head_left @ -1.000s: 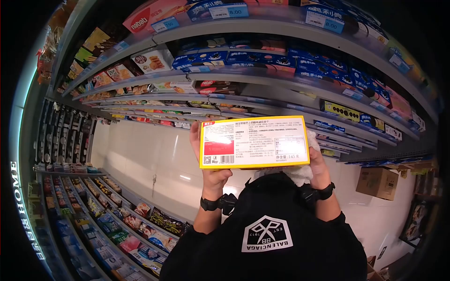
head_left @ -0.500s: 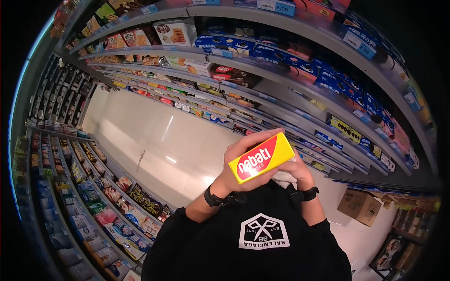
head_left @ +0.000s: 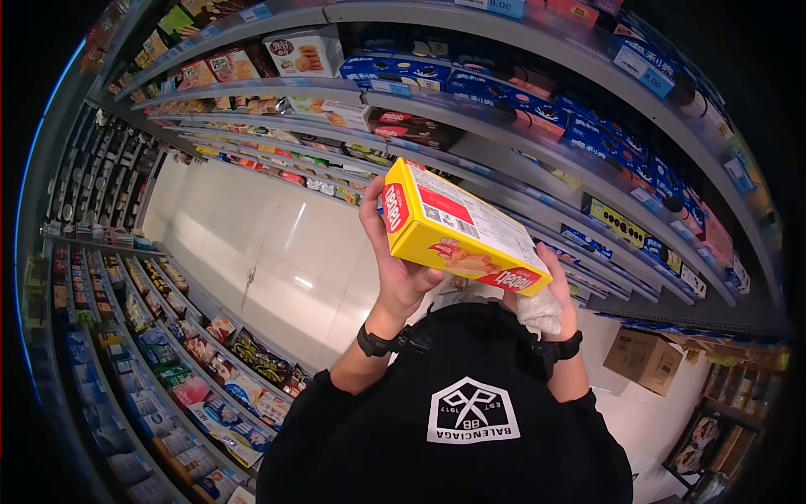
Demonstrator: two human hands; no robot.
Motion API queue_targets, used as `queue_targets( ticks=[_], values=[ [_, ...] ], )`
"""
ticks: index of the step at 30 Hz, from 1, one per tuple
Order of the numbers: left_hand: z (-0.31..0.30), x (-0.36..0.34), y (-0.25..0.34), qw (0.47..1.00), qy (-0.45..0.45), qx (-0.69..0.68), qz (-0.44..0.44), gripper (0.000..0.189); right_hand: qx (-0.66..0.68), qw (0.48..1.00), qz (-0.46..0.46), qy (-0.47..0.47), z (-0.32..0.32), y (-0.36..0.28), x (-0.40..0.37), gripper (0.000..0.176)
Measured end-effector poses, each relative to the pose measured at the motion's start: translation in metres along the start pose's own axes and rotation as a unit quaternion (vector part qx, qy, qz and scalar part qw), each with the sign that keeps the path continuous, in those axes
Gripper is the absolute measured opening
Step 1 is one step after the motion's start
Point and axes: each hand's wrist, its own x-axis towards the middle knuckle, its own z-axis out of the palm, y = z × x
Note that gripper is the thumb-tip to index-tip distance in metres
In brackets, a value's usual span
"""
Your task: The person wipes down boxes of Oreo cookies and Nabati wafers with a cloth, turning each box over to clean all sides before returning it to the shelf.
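Note:
A yellow nabati wafer box (head_left: 462, 239) is held out in front of my chest, tilted so its long side and printed label panel face me. My left hand (head_left: 395, 277) grips its left end, thumb along the lower edge and fingers behind. At the right end, my right hand (head_left: 561, 290) holds the box with fingertips at its corner. A crumpled whitish cloth-like bundle (head_left: 539, 312) sits against my right palm, below the box. Dark bands circle both wrists.
Snack shelves (head_left: 420, 92) rise ahead, carrying blue biscuit boxes (head_left: 504, 101) and brown nabati boxes (head_left: 411, 126). More stocked shelves (head_left: 159, 361) line the left. A pale tiled floor (head_left: 252, 227) runs between them. A cardboard carton (head_left: 642, 359) stands on the floor at right.
The wafer box has turned from its small end facing me to its long side and label panel. My hands have moved apart to its two ends, the left one upward.

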Motion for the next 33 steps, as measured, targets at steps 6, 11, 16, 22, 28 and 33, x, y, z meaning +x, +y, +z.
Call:
queue_targets(
  ticks=[6,11,16,22,28,33],
  values=[
    [0.0,0.007,0.003,1.0,0.019,-0.014,-0.012,0.122,-0.042,0.997,0.007,0.057,0.011,0.005,0.0,0.053],
    [-0.006,0.004,-0.001,0.999,0.023,-0.012,-0.019,0.119,-0.033,0.997,-0.069,0.032,0.0,0.001,0.003,0.053],
    [-0.005,0.004,-0.004,0.999,0.009,-0.018,-0.039,0.119,-0.174,0.967,-0.181,0.052,0.007,-0.003,-0.001,0.055],
    [-0.001,0.005,-0.001,0.998,-0.012,-0.011,-0.059,0.123,-0.243,0.943,-0.226,0.036,0.002,-0.021,-0.012,0.059],
    [-0.023,0.0,-0.005,0.995,-0.043,0.034,-0.089,0.091,-0.604,0.73,-0.319,0.023,0.008,-0.043,-0.029,0.045],
    [-0.025,0.009,-0.007,0.986,-0.158,0.04,0.026,0.066,-0.721,0.55,-0.42,-0.04,0.039,-0.05,-0.043,0.051]
  ],
)
